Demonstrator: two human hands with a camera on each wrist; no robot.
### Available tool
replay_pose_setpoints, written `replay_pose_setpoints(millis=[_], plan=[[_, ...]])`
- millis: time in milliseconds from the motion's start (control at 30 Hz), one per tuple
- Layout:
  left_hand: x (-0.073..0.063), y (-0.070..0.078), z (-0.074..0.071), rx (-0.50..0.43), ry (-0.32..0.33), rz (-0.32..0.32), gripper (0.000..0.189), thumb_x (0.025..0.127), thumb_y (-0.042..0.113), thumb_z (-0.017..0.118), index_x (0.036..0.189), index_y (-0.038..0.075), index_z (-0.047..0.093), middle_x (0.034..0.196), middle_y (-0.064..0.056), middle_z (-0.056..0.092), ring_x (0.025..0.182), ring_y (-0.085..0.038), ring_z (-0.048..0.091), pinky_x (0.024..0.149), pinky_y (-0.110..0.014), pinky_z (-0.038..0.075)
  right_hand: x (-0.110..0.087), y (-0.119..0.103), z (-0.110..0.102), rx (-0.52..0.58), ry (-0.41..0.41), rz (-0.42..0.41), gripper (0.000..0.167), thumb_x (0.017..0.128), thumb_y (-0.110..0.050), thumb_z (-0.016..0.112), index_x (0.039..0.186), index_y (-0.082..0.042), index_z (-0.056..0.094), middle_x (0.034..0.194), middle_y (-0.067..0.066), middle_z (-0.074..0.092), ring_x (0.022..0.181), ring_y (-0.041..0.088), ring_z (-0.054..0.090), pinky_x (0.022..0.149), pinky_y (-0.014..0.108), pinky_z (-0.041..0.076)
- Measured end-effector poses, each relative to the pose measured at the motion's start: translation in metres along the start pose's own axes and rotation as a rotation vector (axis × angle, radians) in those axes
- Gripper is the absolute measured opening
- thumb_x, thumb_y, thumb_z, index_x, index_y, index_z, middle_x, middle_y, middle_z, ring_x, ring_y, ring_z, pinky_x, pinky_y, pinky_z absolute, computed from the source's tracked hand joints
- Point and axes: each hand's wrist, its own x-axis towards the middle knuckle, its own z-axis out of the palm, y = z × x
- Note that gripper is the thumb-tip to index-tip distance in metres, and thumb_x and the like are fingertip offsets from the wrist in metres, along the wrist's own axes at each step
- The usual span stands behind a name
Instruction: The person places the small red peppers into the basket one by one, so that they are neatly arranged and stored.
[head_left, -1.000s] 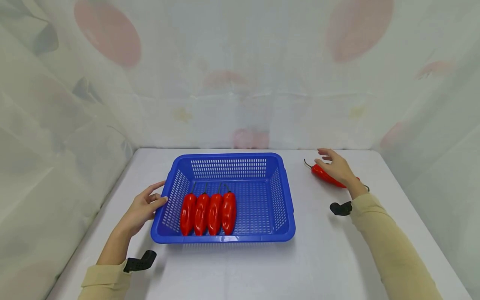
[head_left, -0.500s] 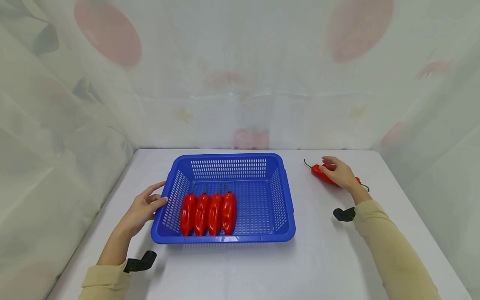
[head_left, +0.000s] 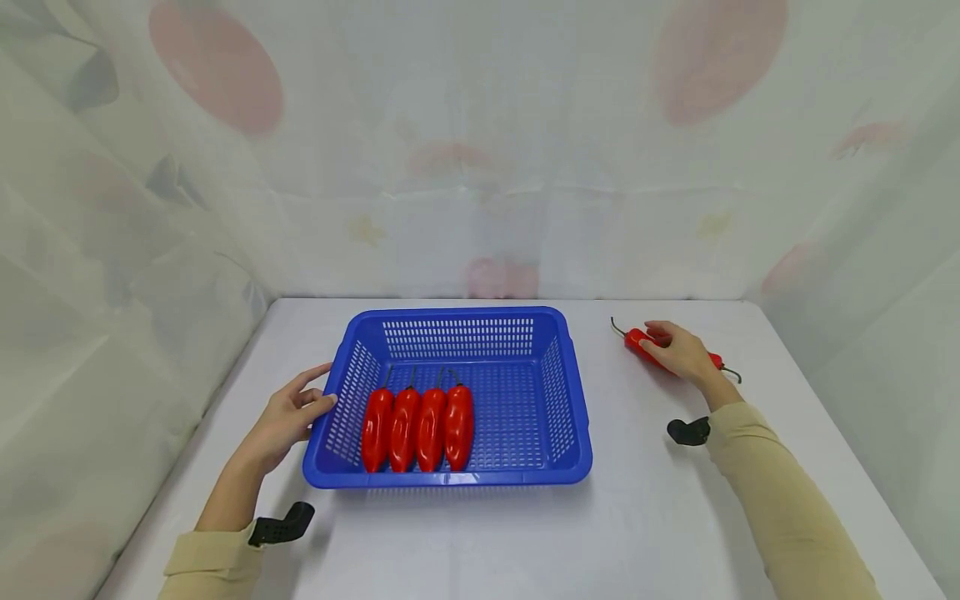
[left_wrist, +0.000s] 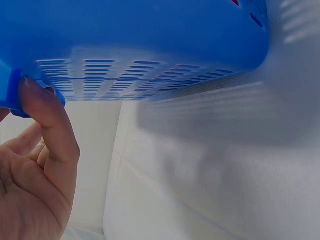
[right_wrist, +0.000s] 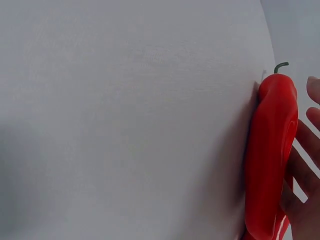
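Note:
My left hand (head_left: 287, 414) grips the left rim of a blue plastic basket (head_left: 447, 478), thumb on the near face and fingers behind in the left wrist view. Several glossy red chili peppers (head_left: 459, 427) stand side by side in the left half of the basket, stems away from me. On the table to the right, my right hand (head_left: 681, 350) rests over a red chili pepper (right_wrist: 270, 145). Its fingers (right_wrist: 300, 172) pass behind that pepper in the right wrist view. A second red chili pepper (head_left: 716, 361) lies partly under the hand, its stem pointing right.
The basket has slotted walls and stands on a white table (head_left: 510, 550). White patterned cloth (head_left: 480, 200) hangs along the back and both sides. Each wrist carries a small black camera.
My right hand has come down onto the peppers on the right and shifted slightly towards me. Those peppers have moved very slightly to the right. My left hand stays at the basket rim.

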Motion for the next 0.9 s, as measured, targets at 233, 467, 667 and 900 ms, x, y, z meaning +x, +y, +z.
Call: replay_pose_setpoints(millis=[233,467,667,900], plan=[[0.001,-0.002,0.0,-0.001,0.003,-0.003,0.065,0.093,0.024,0.055,0.147,0.015,0.02,0.095,-0.017,0.054,0.076,-0.018,0.063,0.068,-0.039,0.057,0.003,0.005,0.008,-0.008,-0.011,-0.013,0.05,0.093,-0.027,0.053,0.135,-0.003,0.041,0.13,0.024,0.045,0.117,0.039,0.042,0.098,0.055,0.036],[0.001,-0.002,0.0,0.01,0.005,0.005,0.066,0.092,0.027,0.056,0.147,0.015,0.021,0.095,-0.017,0.054,0.076,-0.019,0.064,0.068,-0.039,0.057,0.004,0.006,0.014,-0.006,0.01,-0.039,0.046,0.091,-0.023,0.056,0.131,-0.003,0.046,0.125,0.022,0.05,0.112,0.037,0.046,0.095,0.053,0.04],[0.0,-0.001,0.0,0.015,0.008,0.002,0.066,0.091,0.03,0.057,0.146,0.015,0.022,0.092,-0.014,0.053,0.075,-0.019,0.064,0.068,-0.039,0.057,0.004,0.003,0.018,0.003,0.001,-0.035,0.048,0.091,-0.028,0.056,0.131,-0.004,0.046,0.125,0.021,0.05,0.111,0.037,0.048,0.093,0.052,0.041],[0.001,-0.001,0.0,0.003,0.001,0.013,0.066,0.092,0.028,0.057,0.146,0.015,0.022,0.093,-0.015,0.054,0.075,-0.018,0.064,0.068,-0.039,0.057,0.004,0.003,0.019,0.003,0.006,-0.023,0.05,0.091,-0.033,0.056,0.132,-0.005,0.046,0.125,0.02,0.05,0.111,0.036,0.047,0.092,0.051,0.043]])
